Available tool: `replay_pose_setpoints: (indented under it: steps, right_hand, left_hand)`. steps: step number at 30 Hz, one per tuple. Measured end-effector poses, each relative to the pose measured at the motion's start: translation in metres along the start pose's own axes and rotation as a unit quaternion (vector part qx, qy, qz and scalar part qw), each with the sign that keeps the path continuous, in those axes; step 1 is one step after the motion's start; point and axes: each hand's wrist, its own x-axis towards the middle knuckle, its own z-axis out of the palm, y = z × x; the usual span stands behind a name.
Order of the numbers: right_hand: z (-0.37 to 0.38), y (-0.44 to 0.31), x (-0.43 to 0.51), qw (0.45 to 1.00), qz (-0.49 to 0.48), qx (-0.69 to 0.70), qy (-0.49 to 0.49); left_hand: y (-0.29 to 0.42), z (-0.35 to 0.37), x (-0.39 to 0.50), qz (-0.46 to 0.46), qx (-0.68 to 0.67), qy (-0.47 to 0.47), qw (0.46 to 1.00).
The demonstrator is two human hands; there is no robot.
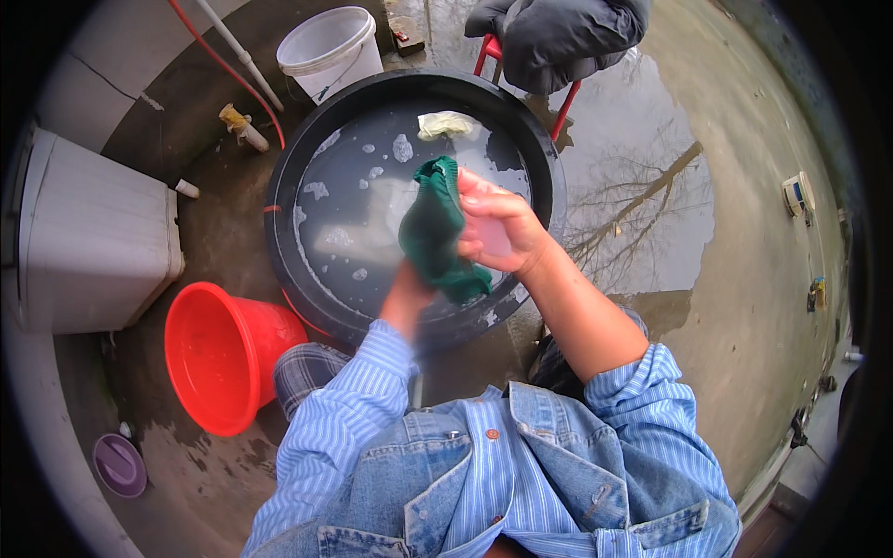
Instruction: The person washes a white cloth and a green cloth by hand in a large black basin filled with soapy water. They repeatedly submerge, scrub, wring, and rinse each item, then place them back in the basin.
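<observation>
A wet green cloth [436,227] with a ribbed edge is held up above a round black tub [279,237] of cloudy water. My left hand [410,287] reaches in from below and carries the cloth; its fingers are hidden behind the fabric. Against the cloth's right side is my right hand [513,227], its fingers curled around a smooth pale piece [492,237] that looks like a bar of soap. Foam patches float on the water. A pale yellow cloth [446,125] lies at the tub's far side, and a whitish cloth [391,206] shows blurred under the surface.
A red bucket [209,359] lies tipped at the left, near my knee. Beyond the tub stand a white bucket [328,42] and a red-legged stool [566,111] with dark grey clothing [572,42]. A white appliance [98,234] is at left. Wet concrete [642,209] spreads right.
</observation>
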Motion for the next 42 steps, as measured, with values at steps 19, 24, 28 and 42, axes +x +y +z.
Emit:
replay_pose_setpoints:
  steps: [19, 24, 28, 42]
  right_hand:
    - [-0.004, 0.066, 0.028, 0.465, -0.399, -0.789, 0.04]
    - [-0.039, 0.059, 0.027, 0.468, -0.239, -0.844, 0.105]
    - [-0.048, 0.018, 0.041, 0.486, -0.197, -0.824, 0.214]
    - [-0.043, 0.041, 0.03, 0.526, -0.212, -0.809, 0.156]
  left_hand:
    - [0.009, 0.002, 0.008, 0.055, -0.303, -0.027, 0.951]
    - [0.013, 0.015, 0.012, 0.055, -0.358, -0.019, 0.932]
    - [0.012, 0.036, 0.012, 0.021, -0.328, 0.031, 0.944]
    - [0.017, 0.028, 0.009, 0.055, -0.26, 0.033, 0.964]
